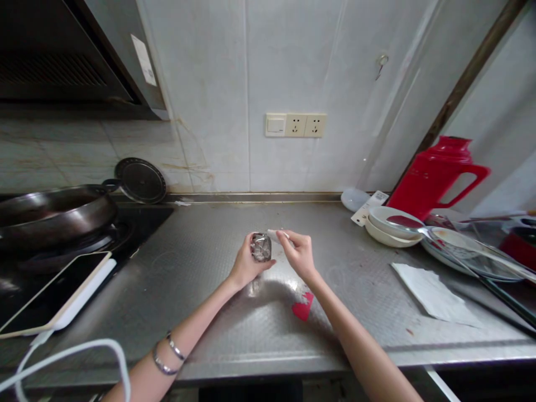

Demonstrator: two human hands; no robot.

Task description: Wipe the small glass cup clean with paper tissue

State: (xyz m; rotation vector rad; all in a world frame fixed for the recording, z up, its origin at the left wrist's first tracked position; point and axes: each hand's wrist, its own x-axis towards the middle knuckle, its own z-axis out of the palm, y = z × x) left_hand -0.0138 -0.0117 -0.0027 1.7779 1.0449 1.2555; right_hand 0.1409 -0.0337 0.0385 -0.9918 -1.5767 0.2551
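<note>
My left hand [244, 265] is wrapped around a small, shiny, see-through object that looks like a glass cup [262, 248], its round end turned towards me. Beside it, my right hand [299, 252] is closed in a pinch on a small white piece [274, 235] that looks like tissue. The white piece reaches the upper right edge of the cup. Whether it goes inside cannot be made out. Below my hands, a torn red scrap [302, 308] lies flat on the metal counter [201, 312].
A pan [54, 215] on the stove and a phone [54, 293] with a white cable are at left. On the right are stacked bowls [391, 237], a leaning red thermos flask [431, 178], a plate with utensils [464, 251] and a white paper sheet [433, 293].
</note>
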